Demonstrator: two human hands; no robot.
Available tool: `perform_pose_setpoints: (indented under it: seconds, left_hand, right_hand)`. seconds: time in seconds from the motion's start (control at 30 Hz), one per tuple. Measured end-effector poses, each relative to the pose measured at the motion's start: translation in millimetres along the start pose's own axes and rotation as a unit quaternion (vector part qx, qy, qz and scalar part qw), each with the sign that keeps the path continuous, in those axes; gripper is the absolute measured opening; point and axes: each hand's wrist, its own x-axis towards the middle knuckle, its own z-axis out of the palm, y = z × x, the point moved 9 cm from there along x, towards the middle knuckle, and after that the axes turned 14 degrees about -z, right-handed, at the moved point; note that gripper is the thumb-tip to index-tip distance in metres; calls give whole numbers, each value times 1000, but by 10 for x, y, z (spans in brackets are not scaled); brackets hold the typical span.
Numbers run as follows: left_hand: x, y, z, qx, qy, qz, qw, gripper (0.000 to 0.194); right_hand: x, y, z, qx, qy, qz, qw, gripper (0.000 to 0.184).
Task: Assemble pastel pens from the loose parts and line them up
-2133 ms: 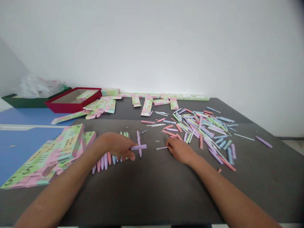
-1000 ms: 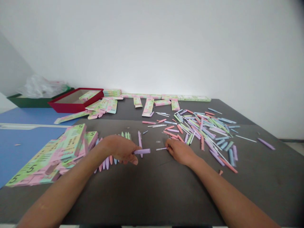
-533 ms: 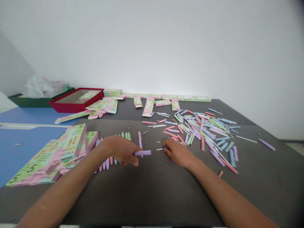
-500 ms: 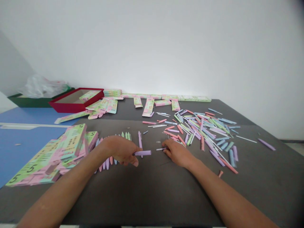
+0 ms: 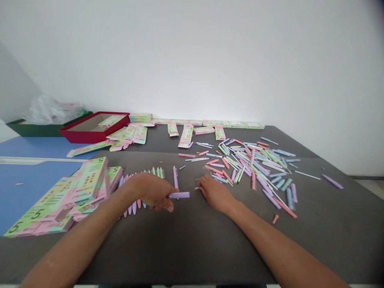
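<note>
Soft, diffuse light falls evenly, brightest low on the wall (image 5: 192, 60) behind the matte, glare-free desk (image 5: 192, 244). Shadows are faint. The upper right corner darkens, the wide view stretches the edges, and the small piece (image 5: 197, 188) at the right hand (image 5: 214, 193) seems slightly blurred.

Beside the matt red tray (image 5: 87, 137) sits a glossy, crinkled plastic bag (image 5: 55, 111), and right of that tray matt plastic pen parts (image 5: 253, 181) lie on a smooth, dull dark tabletop (image 5: 195, 244).
</note>
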Motion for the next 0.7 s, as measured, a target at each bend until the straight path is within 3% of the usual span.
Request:
perform_pose_setpoints:
  seconds: [0.37,0.57,0.7]
  left_hand:
    - [-16,-1,-61,1,10,14,1000,36]
    - [43,-37,-68,-31,-14,10,999,32]
    - [76,-19,-47,-17,-17,13,1000,30]
  right_hand:
    - [-88,-147,-341,82,124,-34,988,7]
    - [-163,-399,-707,102,208,-65,970,5]
    - [-184,-574,-826,99,236,-96,962,6]
